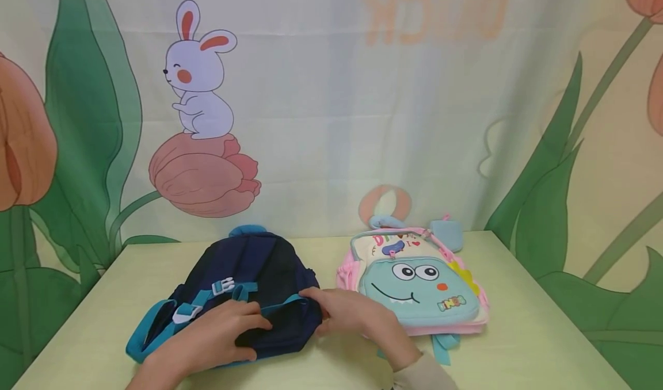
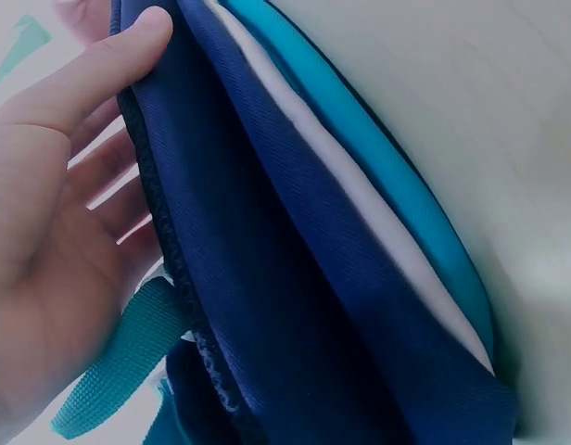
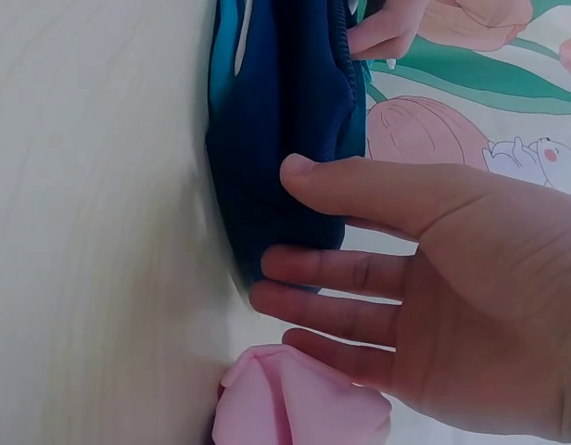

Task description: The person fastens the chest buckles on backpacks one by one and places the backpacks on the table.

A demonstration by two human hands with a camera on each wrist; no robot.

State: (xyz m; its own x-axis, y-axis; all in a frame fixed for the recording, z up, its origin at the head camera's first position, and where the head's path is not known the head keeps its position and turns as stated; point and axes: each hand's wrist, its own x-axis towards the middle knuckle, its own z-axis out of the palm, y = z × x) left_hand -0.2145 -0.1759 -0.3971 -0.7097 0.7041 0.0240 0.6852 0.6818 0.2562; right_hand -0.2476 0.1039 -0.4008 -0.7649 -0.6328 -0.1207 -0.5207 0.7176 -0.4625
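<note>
A navy backpack (image 1: pixel 282 263) with teal straps and white buckles (image 1: pixel 224 286) lies with its strap side up on the table. My left hand (image 1: pixel 217 335) holds its near edge. In the left wrist view, the thumb (image 2: pixel 154 32) lies over the navy fabric (image 2: pixel 295 278) and the fingers are behind the edge. My right hand (image 1: pixel 352 312) pinches the bag's near right corner. The right wrist view shows that thumb (image 3: pixel 309 176) against the navy cloth, the other visible fingers (image 3: pixel 323 301) extended below it. The index fingertip is hidden there behind the bag.
A pink and light-blue backpack (image 1: pixel 419 298) with a cartoon face lies to the right, close to my right hand. Behind the pale yellow table (image 1: pixel 528 321) hangs a curtain (image 1: pixel 311 119) printed with tulips and a rabbit.
</note>
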